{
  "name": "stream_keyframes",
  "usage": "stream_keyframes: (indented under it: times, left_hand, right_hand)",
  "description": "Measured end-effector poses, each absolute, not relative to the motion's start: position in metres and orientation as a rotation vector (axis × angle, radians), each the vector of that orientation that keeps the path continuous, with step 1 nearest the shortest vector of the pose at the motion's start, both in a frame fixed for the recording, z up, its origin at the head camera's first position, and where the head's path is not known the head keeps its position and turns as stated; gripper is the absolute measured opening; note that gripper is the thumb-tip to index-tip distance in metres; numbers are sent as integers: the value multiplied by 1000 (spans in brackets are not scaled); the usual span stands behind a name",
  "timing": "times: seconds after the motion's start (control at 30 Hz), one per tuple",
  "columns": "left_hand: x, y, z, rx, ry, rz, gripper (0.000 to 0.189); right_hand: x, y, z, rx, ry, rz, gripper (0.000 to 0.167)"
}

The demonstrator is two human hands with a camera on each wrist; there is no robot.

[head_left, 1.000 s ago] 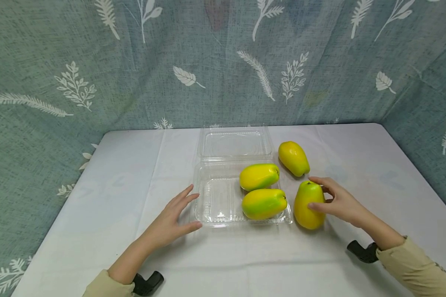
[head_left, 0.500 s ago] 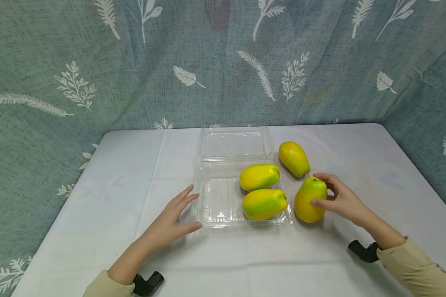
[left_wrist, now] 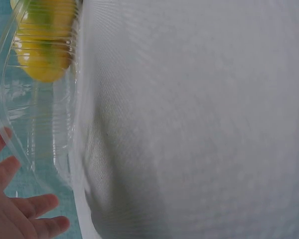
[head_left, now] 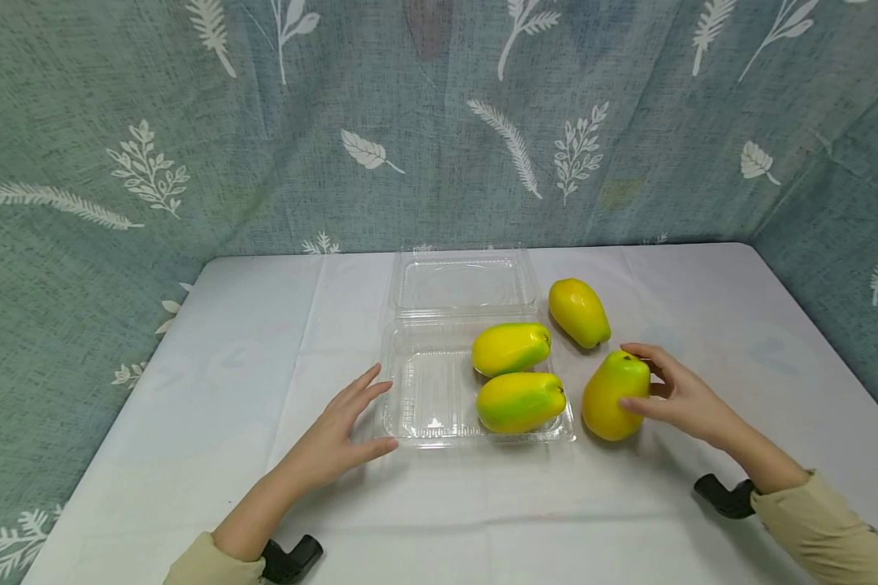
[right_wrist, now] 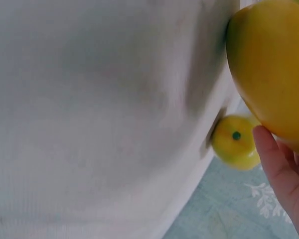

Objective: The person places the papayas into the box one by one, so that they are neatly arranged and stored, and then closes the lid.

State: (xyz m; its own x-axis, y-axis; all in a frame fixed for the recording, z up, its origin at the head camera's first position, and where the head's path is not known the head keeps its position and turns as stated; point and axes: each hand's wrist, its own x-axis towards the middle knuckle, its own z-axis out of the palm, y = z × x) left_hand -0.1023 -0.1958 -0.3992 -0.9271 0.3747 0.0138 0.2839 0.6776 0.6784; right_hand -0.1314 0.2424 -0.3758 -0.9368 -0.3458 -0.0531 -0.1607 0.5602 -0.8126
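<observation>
My right hand (head_left: 680, 400) grips a yellow papaya (head_left: 615, 398) with a green tip, thumb on its near side and fingers behind it. This papaya leans with its tip toward the hand, just right of the clear plastic clamshell box (head_left: 439, 443). Inside the box, two yellow-green papayas lie side by side in the right half, a far one (head_left: 510, 348) and a near one (head_left: 521, 402). My left hand (head_left: 329, 443) holds nothing, its fingers spread at the box's left edge. In the right wrist view the gripped papaya (right_wrist: 274, 69) looms large above the fingertips.
Behind the gripped fruit, another papaya (head_left: 580, 313) lies on the white-covered table (head_left: 483, 512). The box's transparent lid (head_left: 464, 284) lies folded back toward the patterned curtain (head_left: 439, 162). Black wrist mounts hang under both forearms.
The gripped papaya has tilted and shifted slightly right with my right hand, its tip swinging right. My left hand, the box and the other papayas stay where they were.
</observation>
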Motion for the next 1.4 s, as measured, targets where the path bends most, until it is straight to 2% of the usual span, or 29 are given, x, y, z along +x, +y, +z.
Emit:
stream_keyframes:
  times: [0.43,1.03,1.4]
  left_hand:
    - [-103,-195,-399,541,2769,1065,72]
    - [-103,-196,-400,551,2775,1065,72]
    - [-104,-196,-400,543,2767,1066,72]
  right_hand:
    - [-126,262,-372,-642,2693,-1170,66]
    - [-123,283,-371,-651,2702,-1045,59]
    - [-127,284,-368,-742,2744,-1014,63]
